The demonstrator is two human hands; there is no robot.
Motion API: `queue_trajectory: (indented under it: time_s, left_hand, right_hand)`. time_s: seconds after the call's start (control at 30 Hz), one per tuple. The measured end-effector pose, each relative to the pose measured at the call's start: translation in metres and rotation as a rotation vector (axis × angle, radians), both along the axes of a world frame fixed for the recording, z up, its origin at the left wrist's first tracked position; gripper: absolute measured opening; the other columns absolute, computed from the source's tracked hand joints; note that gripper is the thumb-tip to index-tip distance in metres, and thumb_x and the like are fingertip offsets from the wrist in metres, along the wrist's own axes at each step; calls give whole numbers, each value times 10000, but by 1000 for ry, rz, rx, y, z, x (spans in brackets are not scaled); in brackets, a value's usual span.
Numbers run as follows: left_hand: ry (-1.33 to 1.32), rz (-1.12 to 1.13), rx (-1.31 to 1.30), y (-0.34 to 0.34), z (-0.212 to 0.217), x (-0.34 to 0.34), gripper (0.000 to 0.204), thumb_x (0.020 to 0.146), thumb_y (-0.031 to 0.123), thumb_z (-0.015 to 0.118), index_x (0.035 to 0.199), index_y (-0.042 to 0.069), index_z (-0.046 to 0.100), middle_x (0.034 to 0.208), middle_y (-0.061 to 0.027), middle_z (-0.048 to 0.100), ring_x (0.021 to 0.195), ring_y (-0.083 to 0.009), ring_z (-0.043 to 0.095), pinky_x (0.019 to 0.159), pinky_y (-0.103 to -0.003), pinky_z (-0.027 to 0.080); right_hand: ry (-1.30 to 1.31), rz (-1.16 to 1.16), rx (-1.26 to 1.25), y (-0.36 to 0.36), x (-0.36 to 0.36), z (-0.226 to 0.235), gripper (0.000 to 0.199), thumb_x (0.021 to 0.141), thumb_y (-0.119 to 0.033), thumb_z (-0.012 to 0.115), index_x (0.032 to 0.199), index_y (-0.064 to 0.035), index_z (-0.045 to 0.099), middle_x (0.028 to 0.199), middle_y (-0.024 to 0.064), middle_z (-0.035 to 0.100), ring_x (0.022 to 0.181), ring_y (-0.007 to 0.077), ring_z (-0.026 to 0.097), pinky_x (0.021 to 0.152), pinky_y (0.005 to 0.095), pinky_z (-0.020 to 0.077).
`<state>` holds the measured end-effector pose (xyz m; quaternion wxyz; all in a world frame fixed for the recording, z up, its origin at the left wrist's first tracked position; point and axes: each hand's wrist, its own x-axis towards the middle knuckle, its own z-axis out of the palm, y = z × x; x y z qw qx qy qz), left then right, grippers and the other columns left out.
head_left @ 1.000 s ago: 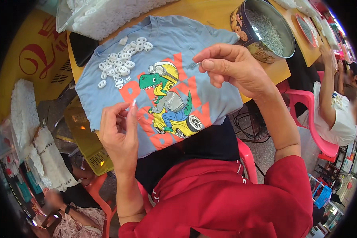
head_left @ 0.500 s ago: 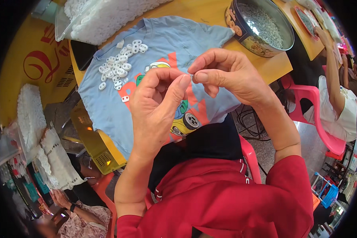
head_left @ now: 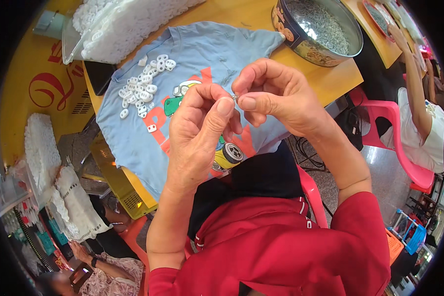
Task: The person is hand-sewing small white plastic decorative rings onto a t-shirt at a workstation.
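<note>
My left hand is closed, thumb against forefinger, in front of my body; whatever lies inside its curled fingers is hidden. Fingertips of my right hand pinch a tiny silvery metal piece, right beside the left thumb tip. Both hands hover over a light blue T-shirt spread on the table, printed with a cartoon car. A loose pile of small white oval plastic pieces, each with two holes, lies on its left part. One more white piece sits apart, nearer to me. Several small metal bits rest on the cloth beyond my fingers.
A round tin full of small metal parts stands at the back right of the yellow table. At the back left is a clear bin heaped with white pieces. A pink chair and a person are to the right; another person sits lower left.
The view has shifted slightly, so the table things sit a little further left. Both hands stay together with fingertips nearly touching; the right still pinches the metal piece.
</note>
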<state>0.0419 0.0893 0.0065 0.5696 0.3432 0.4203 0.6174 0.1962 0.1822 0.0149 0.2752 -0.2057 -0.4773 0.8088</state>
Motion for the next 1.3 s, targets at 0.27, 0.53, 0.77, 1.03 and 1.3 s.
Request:
queue_trajectory:
  time_s: [0.27, 0.53, 0.77, 1.03, 1.3]
  left_hand:
    - [25, 41, -78, 0, 7, 4, 195, 986, 230, 527, 960, 40, 494, 747, -6, 542, 593, -57, 501, 505, -184, 386]
    - [79, 159, -23, 1, 1, 12, 191, 1003, 226, 491, 926, 51, 488, 702, -16, 548, 545, -25, 439, 483, -174, 360]
    - [320, 293, 86, 1, -3, 12, 128, 974, 139, 541, 923, 28, 502, 758, -6, 521, 590, -42, 445, 507, -186, 365]
    - [635, 350, 186, 1, -11, 7, 117, 935, 84, 589, 879, 13, 513, 803, -30, 500, 641, -75, 463, 534, -211, 386]
    - [12, 138, -17, 2, 6, 9, 201, 993, 207, 498, 900, 30, 510, 792, -33, 498, 577, -105, 508, 473, -197, 369]
  right_hand:
    - [-31, -374, 1323, 3, -7, -10, 289, 733, 77, 723, 986, 3, 605, 835, 110, 630, 736, 203, 620, 642, 267, 502]
    - [-54, -422, 848, -10, -8, -6, 215, 816, 37, 691, 1013, 2, 612, 903, 68, 645, 750, 120, 599, 649, 230, 493]
    - [-163, -290, 458, -11, -4, -2, 166, 881, -78, 669, 1017, 5, 620, 914, 26, 636, 746, 61, 567, 624, 204, 474]
    - [-145, -157, 303, -11, -5, 1, 153, 894, -118, 659, 986, 1, 631, 898, 27, 627, 740, 60, 565, 597, 209, 471]
    - [-7, -374, 1107, -6, -15, -13, 87, 856, -7, 650, 930, 7, 605, 866, 91, 606, 756, 161, 585, 621, 260, 490]
